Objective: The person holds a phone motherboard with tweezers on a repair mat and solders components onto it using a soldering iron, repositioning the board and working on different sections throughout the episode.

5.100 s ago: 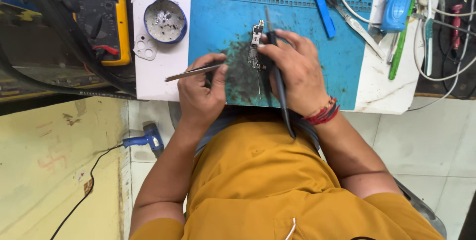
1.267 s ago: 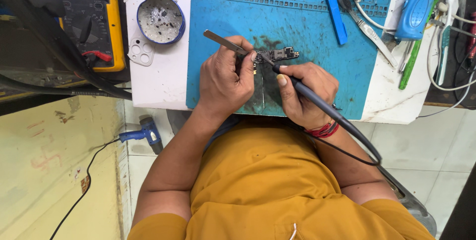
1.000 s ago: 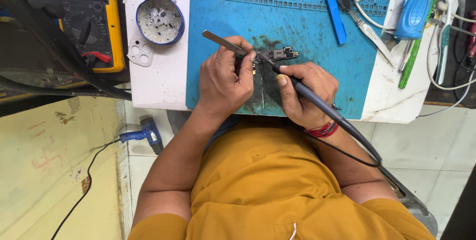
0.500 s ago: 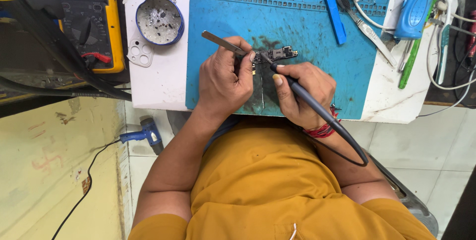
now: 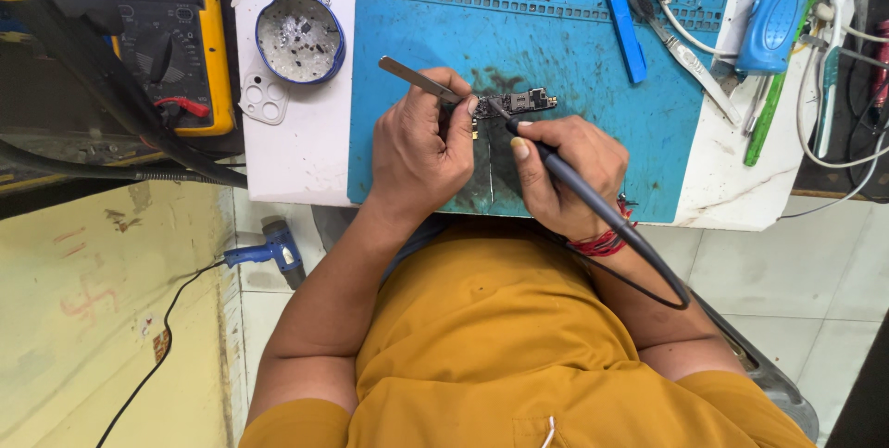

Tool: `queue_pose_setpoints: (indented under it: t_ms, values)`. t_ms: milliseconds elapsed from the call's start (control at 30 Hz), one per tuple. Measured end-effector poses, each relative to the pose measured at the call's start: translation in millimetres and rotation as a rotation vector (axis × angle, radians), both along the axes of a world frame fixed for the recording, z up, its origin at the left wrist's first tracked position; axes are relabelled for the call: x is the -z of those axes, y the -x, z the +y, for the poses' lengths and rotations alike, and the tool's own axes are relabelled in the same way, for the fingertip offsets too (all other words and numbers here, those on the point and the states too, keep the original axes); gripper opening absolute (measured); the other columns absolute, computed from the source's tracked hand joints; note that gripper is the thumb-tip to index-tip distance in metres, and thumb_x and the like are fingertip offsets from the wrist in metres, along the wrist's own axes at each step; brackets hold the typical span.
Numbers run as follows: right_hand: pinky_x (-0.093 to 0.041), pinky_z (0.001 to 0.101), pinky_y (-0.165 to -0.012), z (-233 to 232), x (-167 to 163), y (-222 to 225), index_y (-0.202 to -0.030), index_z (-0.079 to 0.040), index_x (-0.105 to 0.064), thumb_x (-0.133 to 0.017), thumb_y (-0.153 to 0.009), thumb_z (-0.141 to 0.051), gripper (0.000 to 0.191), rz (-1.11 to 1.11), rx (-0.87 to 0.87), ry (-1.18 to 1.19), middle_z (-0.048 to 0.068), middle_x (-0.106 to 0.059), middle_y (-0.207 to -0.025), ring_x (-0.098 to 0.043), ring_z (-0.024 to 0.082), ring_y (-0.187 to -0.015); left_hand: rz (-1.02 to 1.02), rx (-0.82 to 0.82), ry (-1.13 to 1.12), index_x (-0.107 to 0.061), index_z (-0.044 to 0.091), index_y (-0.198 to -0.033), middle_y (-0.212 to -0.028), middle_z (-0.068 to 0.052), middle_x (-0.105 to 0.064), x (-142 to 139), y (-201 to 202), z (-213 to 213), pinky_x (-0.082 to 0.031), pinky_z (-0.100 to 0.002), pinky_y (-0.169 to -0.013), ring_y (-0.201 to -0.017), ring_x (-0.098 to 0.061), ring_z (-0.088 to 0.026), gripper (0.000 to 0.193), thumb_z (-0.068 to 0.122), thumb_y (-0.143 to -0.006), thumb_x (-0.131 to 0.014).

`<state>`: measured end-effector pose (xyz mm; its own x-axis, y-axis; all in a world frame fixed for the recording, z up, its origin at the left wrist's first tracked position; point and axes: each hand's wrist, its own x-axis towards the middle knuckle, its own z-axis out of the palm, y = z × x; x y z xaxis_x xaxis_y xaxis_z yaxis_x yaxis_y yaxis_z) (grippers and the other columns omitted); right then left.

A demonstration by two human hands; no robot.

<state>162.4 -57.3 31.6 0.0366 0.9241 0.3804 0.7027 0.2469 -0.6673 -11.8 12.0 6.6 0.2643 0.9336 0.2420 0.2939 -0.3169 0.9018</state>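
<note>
A small dark circuit board (image 5: 515, 102) lies on the blue work mat (image 5: 574, 68). My left hand (image 5: 421, 147) grips metal tweezers (image 5: 417, 80) whose far end sticks out up and left; the tips point at the board's left end. My right hand (image 5: 565, 170) holds a black soldering iron (image 5: 593, 203) like a pen, with its tip touching the board. The iron's cable loops back past my right wrist, which wears a red thread band (image 5: 602, 242).
A round blue tin (image 5: 299, 36) with scraps and a white camera-frame part (image 5: 262, 99) sit left of the mat. A yellow multimeter (image 5: 167, 31) stands at far left. Blue tools, a brush and cables crowd the right side (image 5: 773, 13). A blue hot-air gun (image 5: 269, 249) lies on the floor.
Five seconds ago both hands worked lower on the mat with the tweezers level; now the tweezers angle up-left and the iron tip rests on the board. Over the last second, only the cable loop shifted.
</note>
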Motion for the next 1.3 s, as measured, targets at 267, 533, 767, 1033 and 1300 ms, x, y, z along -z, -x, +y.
queue_pose_setpoints:
  t_ms: [267,533,767,1033,1300]
  values:
    - [-0.049,0.0368,-0.065,0.3,-0.9,-0.1,-0.105,-0.001,-0.069,-0.075,-0.098,-0.005,0.010,-0.004,-0.022,0.011,0.012,-0.067,-0.083,-0.064,0.028,-0.069,-0.005,0.000,0.020,-0.055,0.006,-0.113,-0.082,-0.007,-0.067,-0.3,-0.4,0.1,-0.052,-0.034,-0.059,-0.065,-0.068,-0.021,0.020,0.001,-0.098,-0.068]
    - [-0.051,0.0349,-0.066,0.3,-0.2,-0.1,-0.107,-0.001,-0.067,-0.075,-0.101,-0.007,0.011,0.000,-0.018,-0.010,0.013,-0.069,-0.089,-0.067,0.028,-0.072,-0.001,-0.001,0.012,-0.055,0.006,-0.112,-0.080,-0.006,-0.065,-0.6,-0.1,0.6,-0.051,-0.035,-0.059,-0.063,-0.067,-0.021,0.020,0.001,-0.098,-0.069]
    - [-0.050,0.0360,-0.066,-1.4,1.3,-1.2,-0.103,-0.001,-0.069,-0.074,-0.099,-0.005,0.008,0.033,0.042,-0.004,0.013,-0.067,-0.083,-0.066,0.027,-0.070,-0.021,-0.008,0.039,-0.057,0.007,-0.110,-0.080,-0.005,-0.065,-0.1,-0.1,-1.2,-0.051,-0.034,-0.058,-0.061,-0.067,-0.020,0.017,0.002,-0.099,-0.069]
    - [-0.050,0.0359,-0.067,-0.5,1.2,-1.2,-0.106,-0.001,-0.068,-0.075,-0.100,-0.007,0.010,0.021,-0.005,0.018,0.013,-0.068,-0.085,-0.066,0.027,-0.072,-0.008,0.006,-0.016,-0.056,0.008,-0.111,-0.083,-0.005,-0.068,2.7,-1.4,0.1,-0.051,-0.035,-0.061,-0.068,-0.069,-0.022,0.017,0.003,-0.101,-0.069]
    - [-0.049,0.0365,-0.065,-0.2,1.4,-0.7,-0.103,-0.002,-0.068,-0.075,-0.099,-0.006,0.010,0.010,0.000,0.014,0.012,-0.067,-0.083,-0.065,0.028,-0.070,-0.011,0.002,-0.005,-0.056,0.008,-0.111,-0.083,-0.006,-0.068,3.0,-1.5,-0.1,-0.052,-0.034,-0.060,-0.067,-0.069,-0.022,0.017,0.003,-0.101,-0.069]
